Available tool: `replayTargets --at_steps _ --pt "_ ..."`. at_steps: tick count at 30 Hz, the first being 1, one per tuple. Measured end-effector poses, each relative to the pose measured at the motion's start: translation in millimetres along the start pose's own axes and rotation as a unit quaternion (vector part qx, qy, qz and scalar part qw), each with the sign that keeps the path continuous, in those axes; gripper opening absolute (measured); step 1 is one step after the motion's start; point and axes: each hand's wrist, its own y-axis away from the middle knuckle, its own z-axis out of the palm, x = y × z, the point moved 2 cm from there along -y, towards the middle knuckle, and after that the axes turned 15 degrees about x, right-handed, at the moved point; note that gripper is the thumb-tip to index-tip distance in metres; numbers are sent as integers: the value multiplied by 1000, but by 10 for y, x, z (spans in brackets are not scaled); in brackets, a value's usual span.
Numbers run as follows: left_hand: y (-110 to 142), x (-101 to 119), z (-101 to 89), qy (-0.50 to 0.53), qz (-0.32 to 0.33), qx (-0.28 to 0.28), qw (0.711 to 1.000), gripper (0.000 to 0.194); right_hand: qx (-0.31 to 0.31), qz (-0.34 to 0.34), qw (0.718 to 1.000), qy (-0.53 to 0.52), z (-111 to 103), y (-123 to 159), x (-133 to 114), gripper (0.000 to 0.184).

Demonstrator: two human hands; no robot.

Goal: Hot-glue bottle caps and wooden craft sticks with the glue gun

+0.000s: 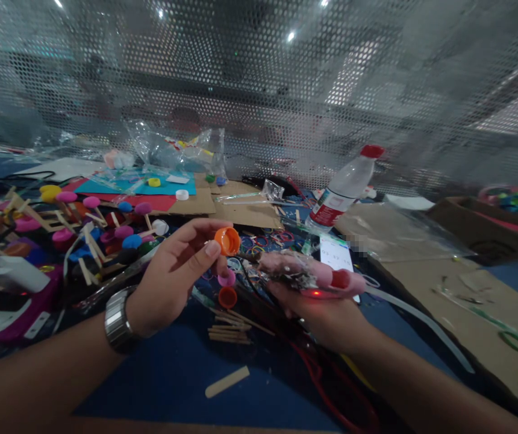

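Note:
My left hand, with a metal watch on the wrist, pinches an orange bottle cap between thumb and fingers. My right hand is wrapped round a pink hot glue gun, whose nozzle points left at the cap. A red light glows on the gun's underside. Below the cap lie a pink cap and another orange cap on the blue tabletop.
Wooden sticks lie in front of me. At the left stands a heap of coloured caps glued on sticks. A plastic bottle with a red cap leans at the back. Cardboard sheets and a phone lie on the right, plastic bags behind.

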Motion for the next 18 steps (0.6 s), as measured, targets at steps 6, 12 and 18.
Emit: replayTargets --at_steps 6,12,18 --pt "0 -1 12 11 1 -3 1000 26 -4 -5 1000 3 -1 -7 -7 25" --pt "6 2 8 10 6 -1 1000 25 5 11 1000 8 -4 -11 -22 26" --pt "4 10 13 6 4 1 1000 24 9 26 1000 1 -3 -18 -24 26"
